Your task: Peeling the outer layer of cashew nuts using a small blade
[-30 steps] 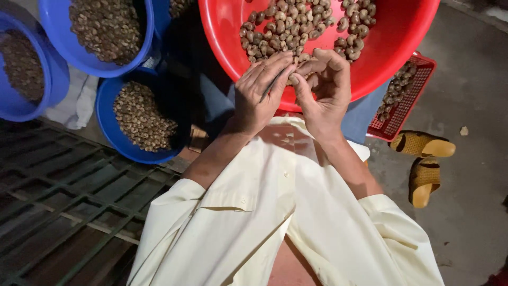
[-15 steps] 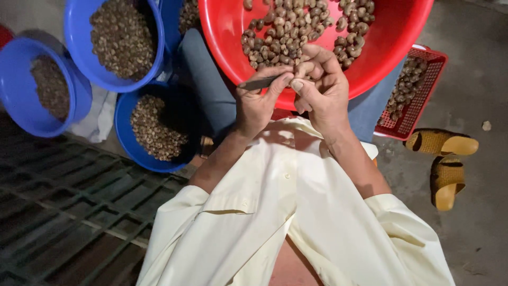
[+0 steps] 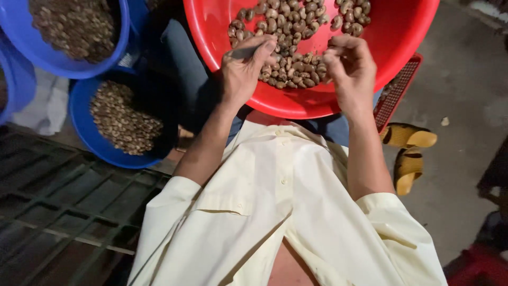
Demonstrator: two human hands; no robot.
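A big red basin (image 3: pixel 402 37) rests on my lap, holding a heap of brown nuts (image 3: pixel 296 32). My left hand (image 3: pixel 243 71) lies on the basin's near rim and grips a thin grey blade (image 3: pixel 244 52) between thumb and fingers, its tip pointing left. My right hand (image 3: pixel 349 69) hovers over the near side of the nut heap, fingers curled and pinched together. Whether a nut sits between those fingers is hidden. The two hands are apart, with nuts showing between them.
Two blue basins of small brown nuts (image 3: pixel 106 148) (image 3: pixel 114 47) stand on the left, a third blue rim (image 3: pixel 16 79) at the edge. A red slatted crate (image 3: pixel 394 90) lies under the basin's right side. Yellow sandals (image 3: pixel 407 153) sit on the concrete floor; a metal grate (image 3: pixel 58 212) lower left.
My hands, which were pressed together working one nut at the basin's rim, have separated; the right hand has moved right over the heap. The view has shifted closer.
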